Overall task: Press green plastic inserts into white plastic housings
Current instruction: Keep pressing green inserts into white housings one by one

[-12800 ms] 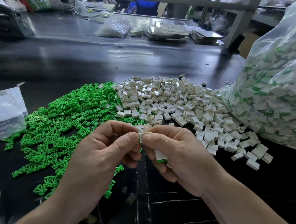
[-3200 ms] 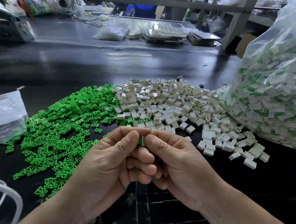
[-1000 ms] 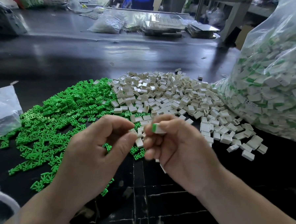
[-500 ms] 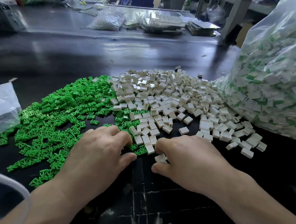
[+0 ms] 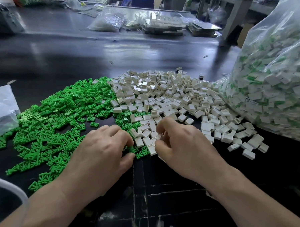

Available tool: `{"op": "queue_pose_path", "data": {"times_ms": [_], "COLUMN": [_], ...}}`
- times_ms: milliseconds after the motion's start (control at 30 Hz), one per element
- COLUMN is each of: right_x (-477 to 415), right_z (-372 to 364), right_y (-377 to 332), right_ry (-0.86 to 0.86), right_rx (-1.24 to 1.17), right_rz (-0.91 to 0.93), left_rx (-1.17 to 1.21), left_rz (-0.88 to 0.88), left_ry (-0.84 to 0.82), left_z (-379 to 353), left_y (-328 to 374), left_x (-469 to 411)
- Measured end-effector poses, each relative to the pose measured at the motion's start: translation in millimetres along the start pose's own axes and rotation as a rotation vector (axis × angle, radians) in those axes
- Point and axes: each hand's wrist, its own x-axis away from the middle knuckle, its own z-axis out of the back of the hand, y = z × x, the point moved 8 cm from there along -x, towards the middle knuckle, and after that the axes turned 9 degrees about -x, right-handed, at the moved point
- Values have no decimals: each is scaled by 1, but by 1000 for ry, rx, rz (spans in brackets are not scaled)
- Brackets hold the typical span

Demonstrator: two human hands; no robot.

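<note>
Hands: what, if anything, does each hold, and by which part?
The right hand pinches a small white plastic housing by its edges; the left hand touches green plastic inserts, grip unclear.

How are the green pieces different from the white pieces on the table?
The green inserts are flat, open fan shapes; the white housings are boxy blocks. The green inserts lie left, by the left hand; the white housings right, by the right hand. Both are small parts in loose heaps.

On the counter (image 5: 96, 58), the inserts (image 5: 59, 112) lie left of the housings (image 5: 172, 97); a bag (image 5: 278, 76) stands to their right.
</note>
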Motion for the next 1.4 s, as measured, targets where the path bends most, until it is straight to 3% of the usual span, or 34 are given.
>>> {"op": "queue_pose_path", "data": {"times_ms": [67,200,400,667,1067,1400], "right_x": [0,5,4,7,7,5], "right_z": [2,-15,-27,-26,-34,-29], "right_y": [8,11,-2,-6,-10,-5], "right_ry": [-6,-121,-236,-263,-314,-210], "right_rx": [-261,-1031,-1440,-1506,-1584,-1634], "right_rz": [-127,-370,-393,-379,-346,-399], "left_rx": [162,642,1218,1504,1548,1543], "left_rz": [71,268,333,371,412,387], "left_ry": [31,105,52,54,54,72], "left_z": [4,8,-1,-8,-6,-7], "left_y": [-6,-21,-19,-19,-17,-16], "left_x": [1,5,6,5,7,7]}}
